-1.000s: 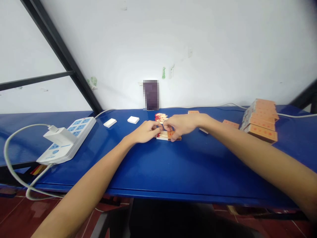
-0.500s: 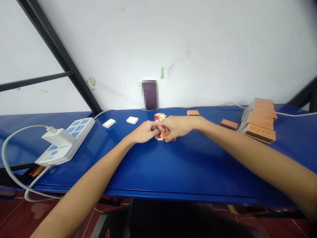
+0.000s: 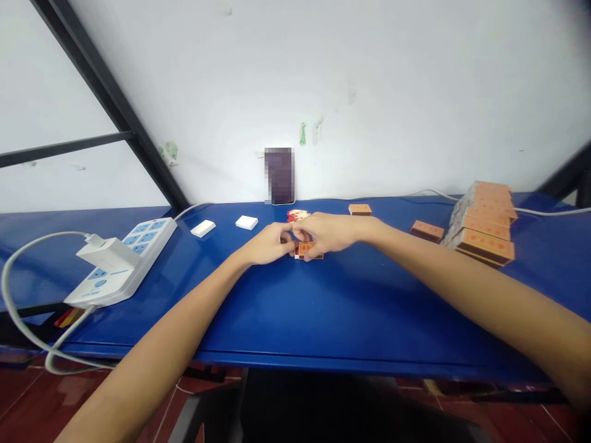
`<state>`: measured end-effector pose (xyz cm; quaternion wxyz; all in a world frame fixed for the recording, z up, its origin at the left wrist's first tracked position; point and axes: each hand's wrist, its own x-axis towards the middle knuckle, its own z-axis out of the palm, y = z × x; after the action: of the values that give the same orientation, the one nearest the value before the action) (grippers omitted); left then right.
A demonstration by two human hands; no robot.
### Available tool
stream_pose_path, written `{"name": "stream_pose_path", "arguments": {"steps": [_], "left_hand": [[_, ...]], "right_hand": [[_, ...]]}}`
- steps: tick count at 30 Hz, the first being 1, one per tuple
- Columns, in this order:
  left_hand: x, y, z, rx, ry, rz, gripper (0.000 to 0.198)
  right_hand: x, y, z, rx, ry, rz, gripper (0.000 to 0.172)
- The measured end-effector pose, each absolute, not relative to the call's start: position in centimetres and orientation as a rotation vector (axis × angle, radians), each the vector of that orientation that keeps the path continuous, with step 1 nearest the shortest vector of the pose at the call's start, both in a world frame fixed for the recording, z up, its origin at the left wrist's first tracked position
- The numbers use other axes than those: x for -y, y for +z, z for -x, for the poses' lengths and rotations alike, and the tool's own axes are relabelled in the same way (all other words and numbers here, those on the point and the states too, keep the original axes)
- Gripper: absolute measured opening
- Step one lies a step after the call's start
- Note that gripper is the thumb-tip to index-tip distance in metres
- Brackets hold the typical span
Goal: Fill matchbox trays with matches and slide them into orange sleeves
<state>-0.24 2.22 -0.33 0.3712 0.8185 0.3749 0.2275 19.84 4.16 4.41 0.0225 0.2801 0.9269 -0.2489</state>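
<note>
Both my hands meet over an orange matchbox [image 3: 307, 249] lying on the blue table [image 3: 323, 307]. My left hand [image 3: 268, 244] pinches the box's left end, fingers curled. From the right, my right hand [image 3: 325, 232] closes over its top and right side. The box looks shut, with no matches showing from it. Just behind my hands lies a small heap of loose red-tipped matches [image 3: 297, 215].
A white power strip [image 3: 124, 261] with a plugged-in adapter and cable lies at the left. Two white trays [image 3: 203, 228] [image 3: 246, 223] sit behind. Single orange matchboxes [image 3: 359, 210] [image 3: 427, 231] and a stack of orange matchboxes [image 3: 487, 224] are at the right. A blurred dark object [image 3: 279, 176] leans on the wall.
The matchbox's drawer, which showed matches at its left end, has slid in under my hands. Both hands have drawn closer together; the view shifted slightly.
</note>
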Motion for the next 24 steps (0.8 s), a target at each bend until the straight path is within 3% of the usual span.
{"name": "stream_pose_path", "arguments": {"steps": [24], "left_hand": [[-2.13,-0.62,0.19,-0.854,0.627,-2.033,0.034]], "right_hand": [[-4.43,3.82,-19.87,-2.887,-0.888,-0.845,0.023]]}}
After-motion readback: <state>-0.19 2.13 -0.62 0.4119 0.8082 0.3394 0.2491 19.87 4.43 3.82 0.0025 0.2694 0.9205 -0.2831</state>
